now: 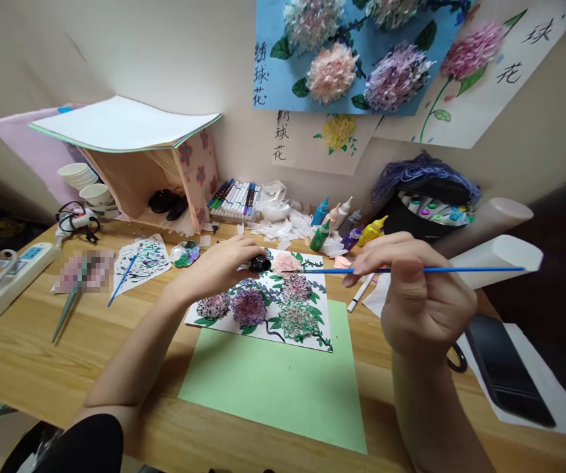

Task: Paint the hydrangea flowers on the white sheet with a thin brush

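My left hand [228,259] is closed around a small black paint bottle [259,263], held tilted with its mouth toward the right. In my right hand [421,289] a blue paintbrush [329,270] is pinched, lying nearly level, its dark tip close to the bottle's mouth. Beneath them lies a white sheet [258,333] with several raised flowers in pink, purple and green, plus painted green leaves and dark stems. Part of this sheet is hidden behind my left hand. A light green sheet [273,387] lies under the picture on the wooden table.
Several paint bottles [319,236] and paper scraps [283,226] stand behind the picture. A marker box [233,203] is further left. Another brush [122,279] rests on a paint-smeared paper [149,263]. A phone [507,374] lies at right, a power strip [11,282] at left.
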The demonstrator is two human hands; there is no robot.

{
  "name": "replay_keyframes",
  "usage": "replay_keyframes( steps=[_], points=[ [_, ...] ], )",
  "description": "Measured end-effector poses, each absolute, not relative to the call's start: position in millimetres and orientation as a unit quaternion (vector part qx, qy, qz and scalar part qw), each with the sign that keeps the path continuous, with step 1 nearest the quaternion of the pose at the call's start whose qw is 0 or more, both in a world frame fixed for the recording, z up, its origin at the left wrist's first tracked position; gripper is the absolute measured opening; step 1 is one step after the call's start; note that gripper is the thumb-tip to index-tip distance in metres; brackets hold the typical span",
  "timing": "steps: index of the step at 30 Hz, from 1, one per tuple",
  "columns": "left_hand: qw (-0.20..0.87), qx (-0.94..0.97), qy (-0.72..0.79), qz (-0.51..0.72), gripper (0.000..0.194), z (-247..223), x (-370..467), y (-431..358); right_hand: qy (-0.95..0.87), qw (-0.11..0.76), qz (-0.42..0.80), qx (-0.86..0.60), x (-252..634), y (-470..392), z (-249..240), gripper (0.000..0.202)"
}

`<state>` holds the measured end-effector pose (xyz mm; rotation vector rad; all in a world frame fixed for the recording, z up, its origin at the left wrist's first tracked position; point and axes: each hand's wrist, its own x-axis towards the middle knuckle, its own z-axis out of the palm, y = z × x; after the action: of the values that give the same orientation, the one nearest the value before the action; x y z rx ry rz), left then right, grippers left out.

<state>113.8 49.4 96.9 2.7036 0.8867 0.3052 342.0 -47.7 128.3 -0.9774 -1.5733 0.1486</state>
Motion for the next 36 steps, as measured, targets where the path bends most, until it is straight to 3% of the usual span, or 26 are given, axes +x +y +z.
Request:
replay_keyframes(
  steps=[3,14,21,23,29,36],
  points=[
    [0.145,0.939,0.295,0.105,0.02,99,114,46,-0.655,0.629,0.105,-0.404,336,-45,126,0.032],
    [0.159,0.936,0.287,0.125,0.023,106,114,40,-0.701,0.552,0.116,-0.437,336,-37,118,0.027],
    [0.186,0.884,0.397,0.164,0.025,107,54,28,-0.646,0.626,0.05,-0.434,338,-38,121,0.025],
    [0.183,0.842,0.47,0.191,0.023,98,16,20,-0.672,0.591,0.079,-0.439,334,-36,117,0.022],
    [0.112,0.676,0.669,0.288,0.031,51,-79,-10,-0.828,0.373,0.244,-0.341,250,6,101,0.024],
    [0.251,0.64,0.651,0.32,0.037,26,-88,-16,-0.898,0.293,0.212,-0.249,91,84,33,0.03]
  ],
)
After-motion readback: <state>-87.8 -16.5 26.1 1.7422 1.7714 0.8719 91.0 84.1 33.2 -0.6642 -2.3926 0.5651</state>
